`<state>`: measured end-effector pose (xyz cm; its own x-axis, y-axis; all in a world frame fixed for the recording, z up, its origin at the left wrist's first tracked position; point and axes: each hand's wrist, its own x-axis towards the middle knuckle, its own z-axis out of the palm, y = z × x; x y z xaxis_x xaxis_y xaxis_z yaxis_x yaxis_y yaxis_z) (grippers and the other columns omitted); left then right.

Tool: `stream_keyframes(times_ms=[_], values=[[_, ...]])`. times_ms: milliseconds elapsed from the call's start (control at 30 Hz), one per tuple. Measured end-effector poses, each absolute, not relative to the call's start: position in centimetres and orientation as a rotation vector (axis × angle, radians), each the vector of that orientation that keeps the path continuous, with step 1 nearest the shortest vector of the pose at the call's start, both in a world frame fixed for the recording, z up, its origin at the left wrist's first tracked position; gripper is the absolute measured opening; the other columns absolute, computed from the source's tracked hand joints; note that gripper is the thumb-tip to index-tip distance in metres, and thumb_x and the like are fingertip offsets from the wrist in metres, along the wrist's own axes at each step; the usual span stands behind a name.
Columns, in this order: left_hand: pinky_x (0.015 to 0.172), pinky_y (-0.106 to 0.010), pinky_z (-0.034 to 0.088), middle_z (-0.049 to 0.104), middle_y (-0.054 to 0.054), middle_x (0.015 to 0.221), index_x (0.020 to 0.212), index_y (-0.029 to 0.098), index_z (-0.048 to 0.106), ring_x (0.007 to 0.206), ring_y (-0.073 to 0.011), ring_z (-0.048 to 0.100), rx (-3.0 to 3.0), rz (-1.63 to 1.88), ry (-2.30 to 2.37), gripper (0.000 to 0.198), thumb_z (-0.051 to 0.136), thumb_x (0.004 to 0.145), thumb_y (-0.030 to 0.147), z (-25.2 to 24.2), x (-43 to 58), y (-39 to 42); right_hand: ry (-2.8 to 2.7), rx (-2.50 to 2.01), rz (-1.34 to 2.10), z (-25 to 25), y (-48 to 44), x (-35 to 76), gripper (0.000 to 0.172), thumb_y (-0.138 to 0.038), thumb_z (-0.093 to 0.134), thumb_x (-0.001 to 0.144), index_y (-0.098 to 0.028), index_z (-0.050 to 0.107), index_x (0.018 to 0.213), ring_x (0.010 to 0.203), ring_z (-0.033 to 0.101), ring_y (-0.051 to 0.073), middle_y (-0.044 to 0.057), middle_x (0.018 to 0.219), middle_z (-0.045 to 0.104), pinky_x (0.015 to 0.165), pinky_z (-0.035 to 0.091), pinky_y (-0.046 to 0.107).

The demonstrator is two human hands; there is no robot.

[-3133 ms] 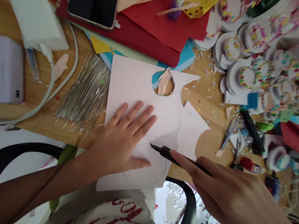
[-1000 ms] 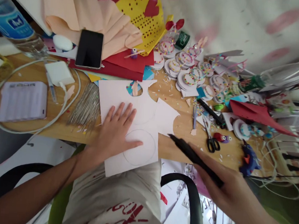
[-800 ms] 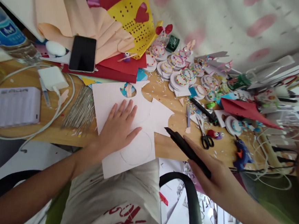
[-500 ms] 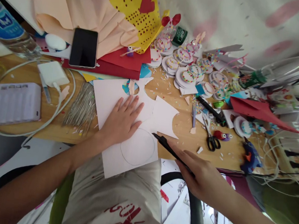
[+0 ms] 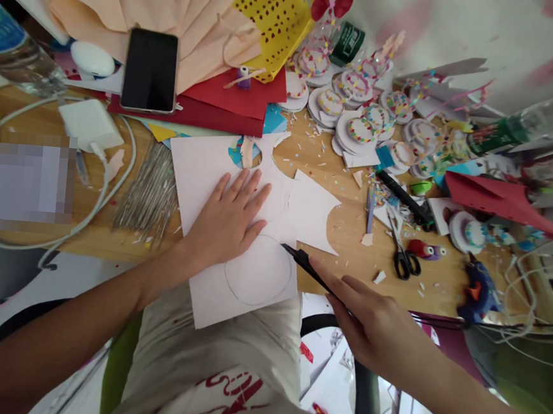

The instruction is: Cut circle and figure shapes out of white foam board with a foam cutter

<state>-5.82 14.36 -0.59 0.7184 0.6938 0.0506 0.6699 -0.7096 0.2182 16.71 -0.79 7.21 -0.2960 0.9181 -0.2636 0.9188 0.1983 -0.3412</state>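
A sheet of white card (image 5: 198, 162) with cut-out edges lies on the wooden table, its near end reaching over the front edge. My left hand (image 5: 230, 219) rests flat on it, fingers spread, holding nothing. Just below that hand, a pencilled circle (image 5: 256, 279) is drawn on the card. My right hand (image 5: 361, 312) is closed around a black craft knife (image 5: 312, 270), forefinger stretched along it. The knife's tip is at the circle's upper right; whether the blade has gone through the card cannot be seen.
Scissors (image 5: 403, 255) and a black marker-like stick (image 5: 404, 198) lie to the right, near a blue glue gun (image 5: 480, 290). Decorated white paper discs (image 5: 359, 130) crowd the back. Thin metal sticks (image 5: 148, 187), a phone (image 5: 151, 69) and a charger (image 5: 91, 122) are on the left.
The camera view has shifted slightly and come a little closer. The knife tip has moved slightly leftward relative to the circle. My left hand stays flat on the card.
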Motion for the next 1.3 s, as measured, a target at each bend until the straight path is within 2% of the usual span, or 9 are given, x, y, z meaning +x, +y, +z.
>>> stream_keyframes(times_ms=[300, 367, 567, 700, 933, 1067, 1133, 1200, 1300], values=[[0.119, -0.053, 0.013, 0.022, -0.02, 0.159, 0.151, 0.009, 0.029, 0.148, -0.0346, 0.017, 2.748, 0.201, 1.104, 0.06, 0.036, 0.098, 0.037, -0.7, -5.7, 14.3, 2.465, 1.778, -0.265, 7.1, -1.2, 15.9, 0.063, -0.015, 0.036, 0.093, -0.019, 0.02, 0.154, 0.042, 0.057, 0.017, -0.001, 0.07, 0.058, 0.034, 0.034, 0.028], [0.119, -0.053, 0.013, 0.022, -0.019, 0.159, 0.151, 0.009, 0.029, 0.148, -0.0343, 0.017, 2.744, 0.203, 1.103, 0.06, 0.036, 0.098, 0.037, -0.7, -5.8, 14.3, 2.446, 1.802, -0.272, 7.2, -1.4, 15.7, 0.065, -0.014, 0.036, 0.092, -0.018, 0.02, 0.154, 0.04, 0.056, 0.017, -0.001, 0.069, 0.058, 0.033, 0.034, 0.028], [0.118, -0.053, 0.013, 0.023, -0.019, 0.159, 0.151, 0.009, 0.03, 0.148, -0.0342, 0.017, 2.721, 0.217, 1.12, 0.06, 0.036, 0.098, 0.037, -0.7, -5.8, 14.3, 2.327, 1.964, -0.673, 7.6, -1.7, 15.4, 0.064, -0.014, 0.035, 0.091, -0.019, 0.025, 0.154, 0.051, 0.064, 0.018, 0.003, 0.074, 0.067, 0.048, 0.05, 0.025], [0.118, -0.053, 0.013, 0.023, -0.019, 0.159, 0.151, 0.009, 0.03, 0.148, -0.034, 0.017, 2.717, 0.232, 1.122, 0.06, 0.036, 0.098, 0.036, -0.8, -5.7, 14.3, 2.305, 2.047, -0.737, 7.6, -2.3, 15.0, 0.061, -0.015, 0.034, 0.092, -0.018, 0.03, 0.152, 0.058, 0.068, 0.02, 0.006, 0.077, 0.07, 0.059, 0.057, 0.03], [0.118, -0.053, 0.013, 0.024, -0.018, 0.159, 0.15, 0.01, 0.032, 0.148, -0.0342, 0.019, 2.712, 0.272, 1.126, 0.059, 0.038, 0.097, 0.035, -1.0, -5.7, 14.2, 2.261, 2.102, -0.742, 7.4, -3.3, 14.2, 0.059, -0.015, 0.034, 0.092, -0.016, 0.032, 0.151, 0.065, 0.071, 0.023, 0.009, 0.078, 0.071, 0.07, 0.06, 0.036], [0.118, -0.053, 0.013, 0.024, -0.019, 0.159, 0.15, 0.009, 0.032, 0.148, -0.0346, 0.018, 2.719, 0.285, 1.116, 0.059, 0.037, 0.098, 0.036, -1.0, -5.8, 14.2, 2.229, 2.127, -0.8, 7.9, -3.8, 14.3, 0.059, -0.015, 0.035, 0.092, -0.019, 0.032, 0.151, 0.071, 0.073, 0.024, 0.009, 0.081, 0.073, 0.064, 0.059, 0.033], [0.118, -0.054, 0.013, 0.024, -0.019, 0.159, 0.15, 0.009, 0.032, 0.148, -0.0346, 0.019, 2.723, 0.292, 1.11, 0.059, 0.036, 0.098, 0.036, -1.1, -5.9, 14.2, 2.211, 2.12, -0.864, 8.9, -4.1, 15.0, 0.057, -0.017, 0.037, 0.093, -0.021, 0.035, 0.15, 0.077, 0.074, 0.023, 0.009, 0.087, 0.075, 0.065, 0.059, 0.03], [0.119, -0.054, 0.013, 0.025, -0.02, 0.158, 0.15, 0.008, 0.032, 0.148, -0.0349, 0.018, 2.727, 0.307, 1.092, 0.058, 0.037, 0.098, 0.035, -1.4, -6.0, 14.3, 2.217, 2.134, -0.892, 10.2, -4.4, 16.1, 0.056, -0.019, 0.04, 0.095, -0.026, 0.036, 0.15, 0.092, 0.073, 0.022, 0.009, 0.105, 0.074, 0.074, 0.058, 0.027], [0.119, -0.055, 0.011, 0.024, -0.022, 0.158, 0.148, 0.006, 0.033, 0.148, -0.035, 0.017, 2.701, 0.373, 1.03, 0.058, 0.038, 0.098, 0.033, -1.6, -6.1, 14.6, 2.291, 2.187, -0.755, 11.6, -4.3, 17.8, 0.059, -0.022, 0.042, 0.095, -0.029, 0.029, 0.152, 0.11, 0.066, 0.022, 0.008, 0.129, 0.064, 0.088, 0.055, 0.029]])
